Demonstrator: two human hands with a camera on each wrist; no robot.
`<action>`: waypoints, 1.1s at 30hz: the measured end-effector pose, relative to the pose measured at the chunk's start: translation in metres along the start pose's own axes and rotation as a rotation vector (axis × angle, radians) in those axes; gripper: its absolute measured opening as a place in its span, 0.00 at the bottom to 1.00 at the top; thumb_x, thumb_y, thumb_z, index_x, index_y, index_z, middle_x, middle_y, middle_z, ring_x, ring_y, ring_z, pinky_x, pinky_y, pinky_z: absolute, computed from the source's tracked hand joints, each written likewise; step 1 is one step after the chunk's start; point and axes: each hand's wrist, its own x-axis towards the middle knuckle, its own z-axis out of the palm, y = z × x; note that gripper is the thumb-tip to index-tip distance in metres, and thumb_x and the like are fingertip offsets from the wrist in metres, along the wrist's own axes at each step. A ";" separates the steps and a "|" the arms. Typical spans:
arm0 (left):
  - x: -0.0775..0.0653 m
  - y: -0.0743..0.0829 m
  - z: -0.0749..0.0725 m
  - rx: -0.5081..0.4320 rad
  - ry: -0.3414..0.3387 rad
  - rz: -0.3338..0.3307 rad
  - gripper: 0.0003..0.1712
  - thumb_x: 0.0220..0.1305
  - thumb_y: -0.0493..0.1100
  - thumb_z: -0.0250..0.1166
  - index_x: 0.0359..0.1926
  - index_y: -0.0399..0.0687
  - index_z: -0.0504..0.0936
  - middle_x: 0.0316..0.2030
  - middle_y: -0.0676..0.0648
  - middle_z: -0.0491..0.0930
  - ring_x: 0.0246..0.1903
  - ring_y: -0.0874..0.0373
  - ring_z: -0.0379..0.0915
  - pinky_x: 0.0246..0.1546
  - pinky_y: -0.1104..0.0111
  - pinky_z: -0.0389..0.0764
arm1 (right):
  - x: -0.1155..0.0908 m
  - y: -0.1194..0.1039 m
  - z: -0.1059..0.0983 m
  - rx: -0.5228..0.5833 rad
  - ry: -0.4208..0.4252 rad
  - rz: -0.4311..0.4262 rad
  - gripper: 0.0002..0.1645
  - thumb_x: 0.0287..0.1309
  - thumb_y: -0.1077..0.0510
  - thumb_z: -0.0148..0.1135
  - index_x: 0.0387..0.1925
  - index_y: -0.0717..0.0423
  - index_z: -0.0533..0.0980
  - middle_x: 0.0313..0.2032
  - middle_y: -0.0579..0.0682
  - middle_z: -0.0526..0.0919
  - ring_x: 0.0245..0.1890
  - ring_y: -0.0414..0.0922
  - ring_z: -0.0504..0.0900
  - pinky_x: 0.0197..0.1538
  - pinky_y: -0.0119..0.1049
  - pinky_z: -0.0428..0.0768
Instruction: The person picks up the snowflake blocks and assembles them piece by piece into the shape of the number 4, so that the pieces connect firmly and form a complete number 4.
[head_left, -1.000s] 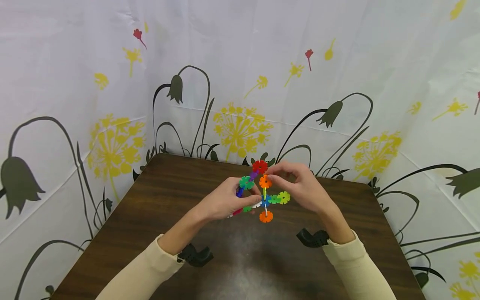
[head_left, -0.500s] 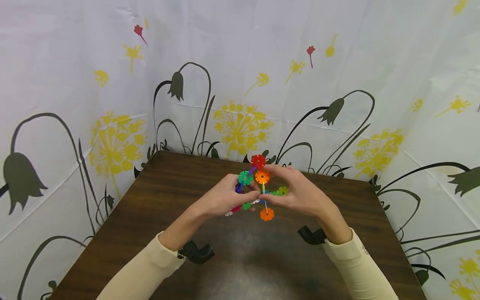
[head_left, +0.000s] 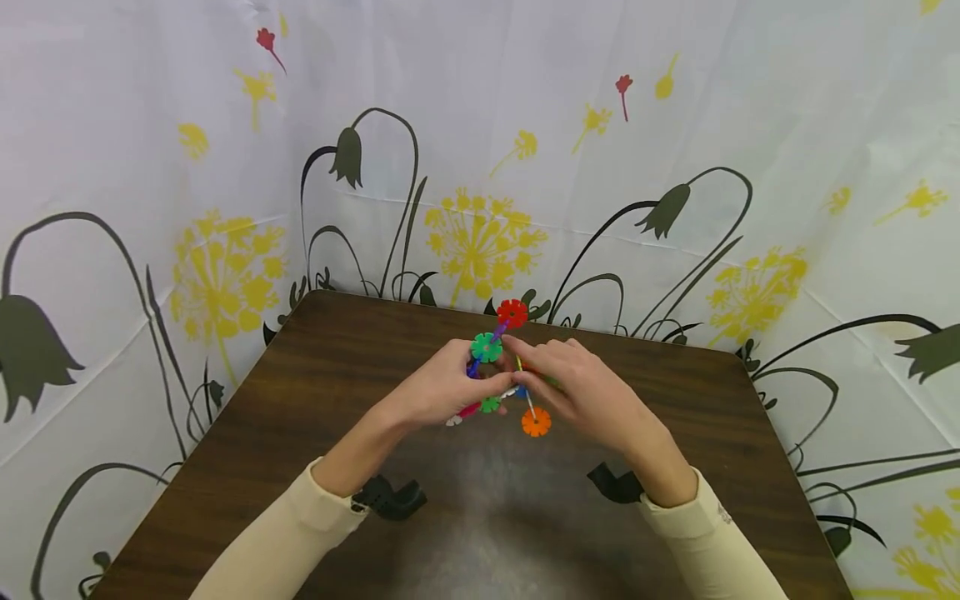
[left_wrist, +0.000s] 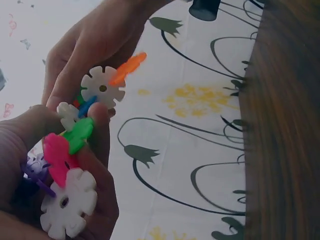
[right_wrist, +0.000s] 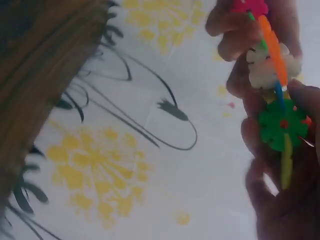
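A joined structure of notched plastic flower discs is held above the table by both hands. My left hand [head_left: 431, 385] grips its left part, thumb in front, below a green disc [head_left: 486, 347] and a red disc [head_left: 512, 313]. My right hand [head_left: 596, 396] pinches its right part, its thumb near the left thumb. An orange disc [head_left: 536, 422] sticks out beneath. In the left wrist view, a pink disc [left_wrist: 57, 155] joins a white disc [left_wrist: 69, 202]. Another green disc [right_wrist: 283, 124], with a yellow one edge-on, shows by the right fingers. The upper orange disc is mostly hidden in the head view.
The dark wooden table [head_left: 337, 533] lies under both forearms. A white curtain [head_left: 480, 83] with printed flowers hangs behind and at the sides. A black wrist mount [head_left: 392, 498] sits on the left forearm, another [head_left: 615, 483] on the right.
My right hand has moved left and closed round the right part, covering the upper orange disc and the yellow-green one. The left hand keeps its grip on the structure.
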 end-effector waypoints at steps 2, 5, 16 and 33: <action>0.000 -0.001 -0.001 -0.006 -0.008 -0.007 0.12 0.79 0.48 0.66 0.50 0.44 0.85 0.37 0.41 0.88 0.37 0.49 0.92 0.40 0.61 0.87 | -0.002 0.000 0.000 0.105 -0.053 0.055 0.31 0.82 0.53 0.57 0.81 0.49 0.67 0.39 0.39 0.82 0.45 0.38 0.76 0.53 0.38 0.78; 0.000 -0.003 -0.002 -0.013 -0.024 -0.017 0.13 0.79 0.47 0.65 0.50 0.41 0.84 0.41 0.43 0.87 0.37 0.49 0.92 0.45 0.60 0.89 | -0.006 0.001 -0.003 0.234 -0.125 0.144 0.31 0.86 0.52 0.50 0.83 0.47 0.63 0.53 0.40 0.85 0.55 0.39 0.77 0.60 0.40 0.79; 0.001 0.002 0.003 0.024 -0.050 -0.011 0.11 0.78 0.48 0.66 0.46 0.45 0.85 0.36 0.39 0.86 0.36 0.50 0.90 0.36 0.67 0.81 | 0.001 0.016 -0.011 0.437 0.101 0.316 0.13 0.82 0.52 0.58 0.48 0.47 0.88 0.40 0.50 0.89 0.41 0.48 0.86 0.49 0.40 0.87; 0.004 0.011 0.005 0.076 -0.066 0.002 0.09 0.78 0.48 0.66 0.43 0.48 0.84 0.30 0.43 0.85 0.24 0.55 0.72 0.26 0.69 0.68 | 0.005 0.011 -0.013 0.530 0.154 0.296 0.11 0.72 0.61 0.70 0.52 0.55 0.81 0.40 0.50 0.90 0.37 0.44 0.89 0.42 0.36 0.90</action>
